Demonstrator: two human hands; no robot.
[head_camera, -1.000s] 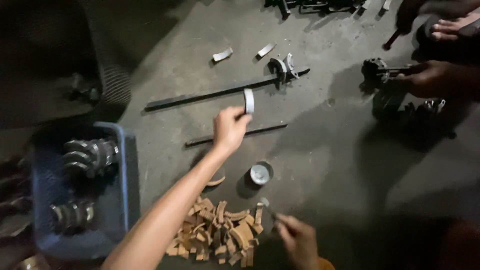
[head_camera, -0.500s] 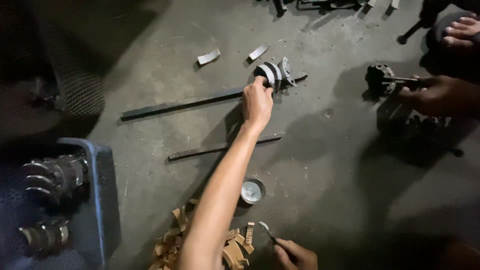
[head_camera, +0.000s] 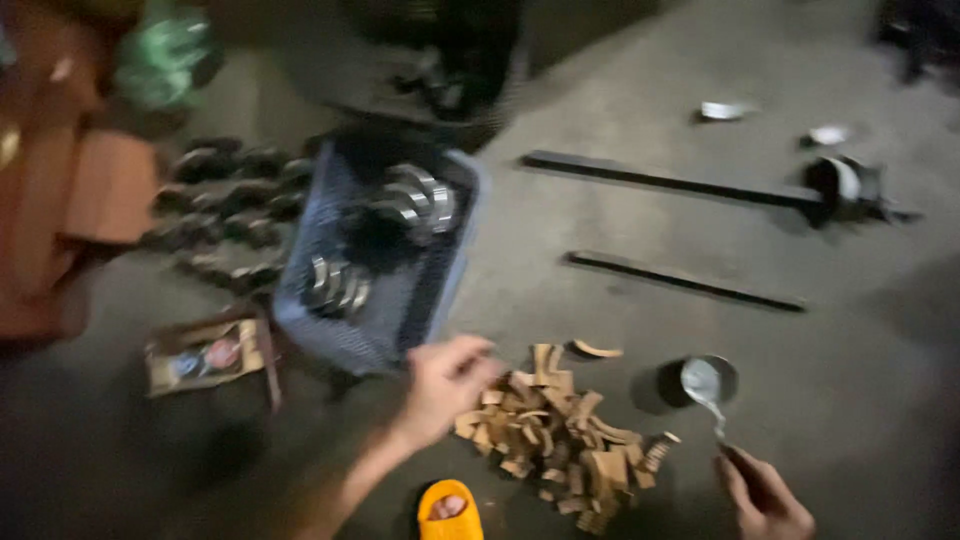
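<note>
Down low, the left hand (head_camera: 445, 385) rests with curled fingers on the nine o'clock edge of a heap of tan curved pieces (head_camera: 560, 430); whether it grips one I cannot tell. The right hand (head_camera: 765, 495), at five o'clock, pinches a spoon (head_camera: 705, 390) over a small round tin (head_camera: 700, 380). A flat cardboard packet (head_camera: 205, 355) with colourful print lies at nine o'clock, beside the blue crate (head_camera: 385, 255).

left hand (head_camera: 445, 385) curled at the near edge of a heap of small tan curved pieces (head_camera: 550, 430) on the grey concrete floor (head_camera: 600, 300), contact unclear from blur. right hand (head_camera: 765, 495) grips a thin metal spoon (head_camera: 705, 390), bowl over a small round tin (head_camera: 700, 378). blue plastic crate (head_camera: 375, 255) of ribbed metal parts just left. two dark metal bars (head_camera: 690, 280) further out.
</note>
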